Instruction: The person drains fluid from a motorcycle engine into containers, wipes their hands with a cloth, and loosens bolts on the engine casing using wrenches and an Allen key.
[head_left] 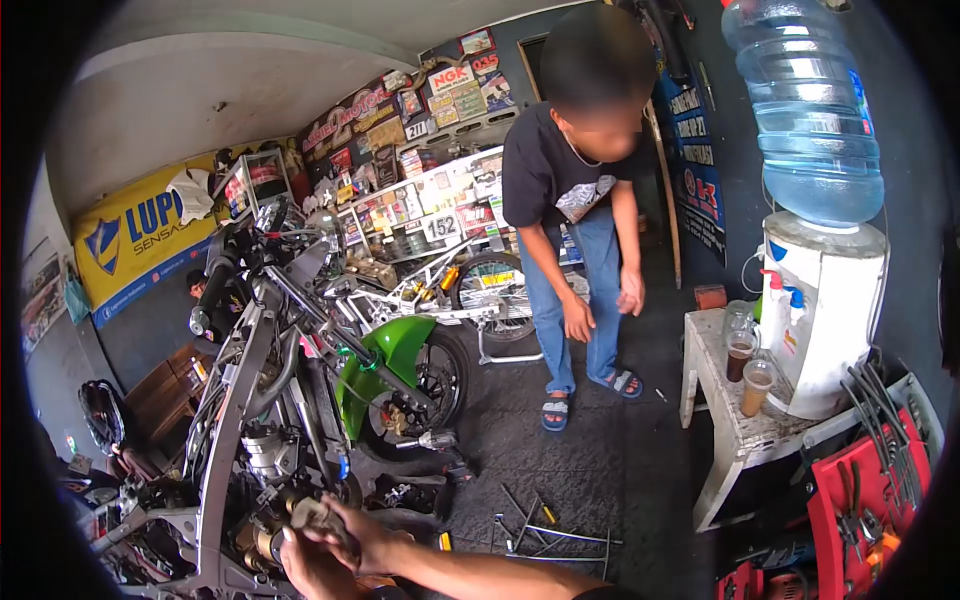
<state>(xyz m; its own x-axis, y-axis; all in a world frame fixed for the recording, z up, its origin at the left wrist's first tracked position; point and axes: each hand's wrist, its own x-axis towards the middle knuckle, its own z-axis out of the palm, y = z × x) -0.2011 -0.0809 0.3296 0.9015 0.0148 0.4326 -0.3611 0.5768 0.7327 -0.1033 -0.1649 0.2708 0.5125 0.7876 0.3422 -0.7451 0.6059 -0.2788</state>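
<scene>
Right hand grips a grey-brown object beside the motorcycle frame's lower edge; left hand curls close, hold unclear. Apparently mid-handling, the piece next calls for steady support.

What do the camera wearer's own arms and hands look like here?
Both the right hand and left hand are ungloved. The right forearm is bare, with no watch or band visible. What looks like a dark sleeve edge shows at the bottom of the picture. Too little of the left arm shows to describe its sleeve.
</scene>
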